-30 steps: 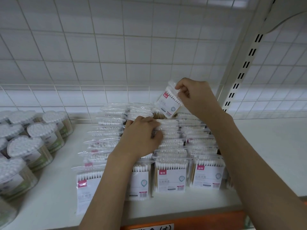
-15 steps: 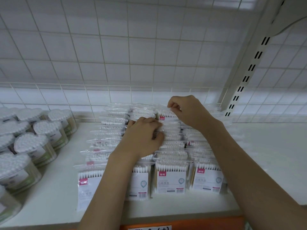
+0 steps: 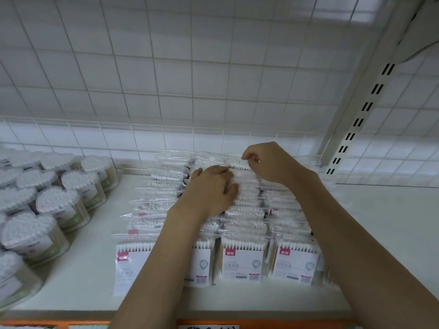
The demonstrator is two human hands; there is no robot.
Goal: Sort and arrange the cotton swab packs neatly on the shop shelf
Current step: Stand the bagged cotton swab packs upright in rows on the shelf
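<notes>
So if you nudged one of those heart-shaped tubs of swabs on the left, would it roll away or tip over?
Probably neither. The heart-shaped tubs stand upright on flat bases on the shelf, and their lobed sides would not roll easily. They look squat, so one would likely slide rather than topple. Being packed close together, a pushed tub would probably bump its neighbours.

We see the cotton swab packs (image 3: 242, 262) in clear, glossy plastic film with matt white paper-like labels; the heart-shaped tubs (image 3: 64, 205) look like clear hard plastic, fluffy cotton tips on top; the shelf (image 3: 380, 222) is smooth matt white; the wire grid (image 3: 166, 96) looks like white-coated metal.
</notes>
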